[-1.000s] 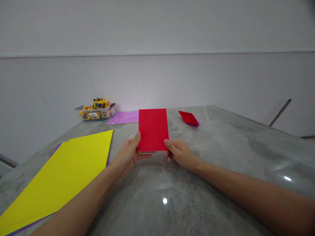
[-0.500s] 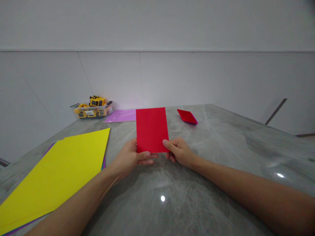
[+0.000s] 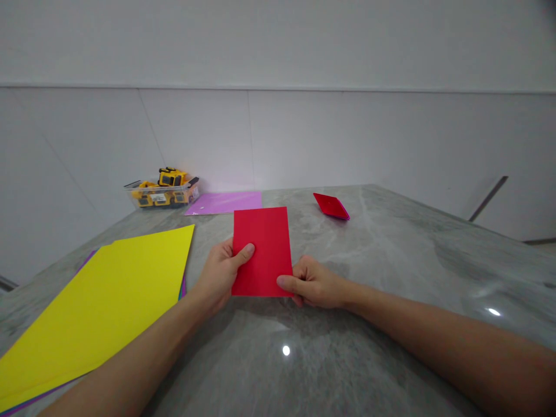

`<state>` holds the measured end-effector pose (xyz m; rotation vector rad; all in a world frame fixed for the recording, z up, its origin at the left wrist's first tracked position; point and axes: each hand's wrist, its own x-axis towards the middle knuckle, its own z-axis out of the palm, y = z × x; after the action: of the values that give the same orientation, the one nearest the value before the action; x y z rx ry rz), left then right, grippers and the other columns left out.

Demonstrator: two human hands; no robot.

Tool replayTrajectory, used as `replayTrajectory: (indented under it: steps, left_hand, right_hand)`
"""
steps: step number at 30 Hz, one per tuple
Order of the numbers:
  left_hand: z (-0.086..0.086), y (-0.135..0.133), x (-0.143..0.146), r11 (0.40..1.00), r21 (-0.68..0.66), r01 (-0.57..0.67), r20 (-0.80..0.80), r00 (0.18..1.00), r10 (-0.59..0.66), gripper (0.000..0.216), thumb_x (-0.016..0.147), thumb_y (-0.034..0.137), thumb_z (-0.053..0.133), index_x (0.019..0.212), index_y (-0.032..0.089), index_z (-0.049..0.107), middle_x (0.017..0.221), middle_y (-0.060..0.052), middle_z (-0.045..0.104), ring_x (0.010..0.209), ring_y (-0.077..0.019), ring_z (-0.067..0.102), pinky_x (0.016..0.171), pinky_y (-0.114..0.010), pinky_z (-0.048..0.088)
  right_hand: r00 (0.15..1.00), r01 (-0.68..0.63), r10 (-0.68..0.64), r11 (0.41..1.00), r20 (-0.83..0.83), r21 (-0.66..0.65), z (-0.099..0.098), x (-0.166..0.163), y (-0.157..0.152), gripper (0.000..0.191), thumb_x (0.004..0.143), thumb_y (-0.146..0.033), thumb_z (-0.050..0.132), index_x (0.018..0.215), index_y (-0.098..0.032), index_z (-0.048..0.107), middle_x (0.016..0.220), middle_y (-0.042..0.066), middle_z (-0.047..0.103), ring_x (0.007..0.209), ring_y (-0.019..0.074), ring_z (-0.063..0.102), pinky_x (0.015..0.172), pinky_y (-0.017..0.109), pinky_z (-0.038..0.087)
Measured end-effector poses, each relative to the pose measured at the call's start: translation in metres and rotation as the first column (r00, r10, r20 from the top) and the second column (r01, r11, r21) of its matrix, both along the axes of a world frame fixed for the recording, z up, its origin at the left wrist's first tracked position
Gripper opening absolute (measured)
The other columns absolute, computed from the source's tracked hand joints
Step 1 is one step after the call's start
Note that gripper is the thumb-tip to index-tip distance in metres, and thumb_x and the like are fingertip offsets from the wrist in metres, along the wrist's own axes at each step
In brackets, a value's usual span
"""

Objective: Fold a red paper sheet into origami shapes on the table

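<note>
Around red paper [image 3: 262,249], both hands' fingers [image 3: 243,253].

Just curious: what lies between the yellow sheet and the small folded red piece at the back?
The red card, held by both hands, in the head view.

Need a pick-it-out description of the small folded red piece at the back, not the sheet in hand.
On the grey marble table, look to the far edge near the white wall, right of the purple sheet. The folded red paper lies there alone, beyond both hands. Unlike the flat red sheet, it is small, diamond-shaped, with a magenta edge.
</note>
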<state>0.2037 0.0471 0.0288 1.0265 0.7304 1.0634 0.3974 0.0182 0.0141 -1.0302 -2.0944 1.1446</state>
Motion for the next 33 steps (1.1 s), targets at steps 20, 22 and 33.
replayTrajectory:
  steps: [20, 22, 33]
  left_hand:
    - [-0.007, 0.001, -0.002, 0.981, 0.184, -0.066, -0.082, 0.993, 0.082, 0.044, 0.072, 0.037, 0.074, 0.108, 0.015, 0.063, 0.093, -0.007, 0.074, 0.078, -0.0242, 0.070, 0.066, -0.032, 0.056]
    - [-0.004, 0.001, -0.003, 0.986, 0.159, -0.056, -0.053, 0.996, 0.065, 0.043, 0.071, 0.035, 0.075, 0.107, 0.015, 0.063, 0.092, -0.007, 0.074, 0.078, -0.0237, 0.070, 0.067, -0.032, 0.056]
    - [-0.004, -0.009, 0.001, 0.939, 0.063, 0.339, -0.290, 0.906, -0.308, 0.054, 0.078, 0.061, 0.058, 0.077, 0.008, 0.069, 0.063, -0.012, 0.069, 0.049, -0.0196, 0.066, 0.044, -0.024, 0.049]
  right_hand:
    - [0.988, -0.152, 0.145, 0.979, -0.059, -0.136, 0.000, -0.002, 0.002, 0.055, 0.080, -0.059, 0.052, 0.046, -0.017, 0.042, 0.039, -0.006, 0.036, 0.036, 0.0043, 0.031, 0.037, 0.020, 0.022]
    - [0.985, -0.152, 0.141, 0.982, -0.095, -0.115, -0.001, -0.002, 0.003, 0.055, 0.081, -0.058, 0.053, 0.046, -0.017, 0.041, 0.040, -0.006, 0.035, 0.037, 0.0041, 0.030, 0.038, 0.020, 0.021]
    - [0.952, 0.010, -0.053, 0.990, -0.302, -0.141, -0.008, -0.010, 0.008, 0.060, 0.079, -0.067, 0.053, 0.050, -0.014, 0.052, 0.036, -0.006, 0.038, 0.030, 0.0037, 0.030, 0.032, 0.019, 0.020]
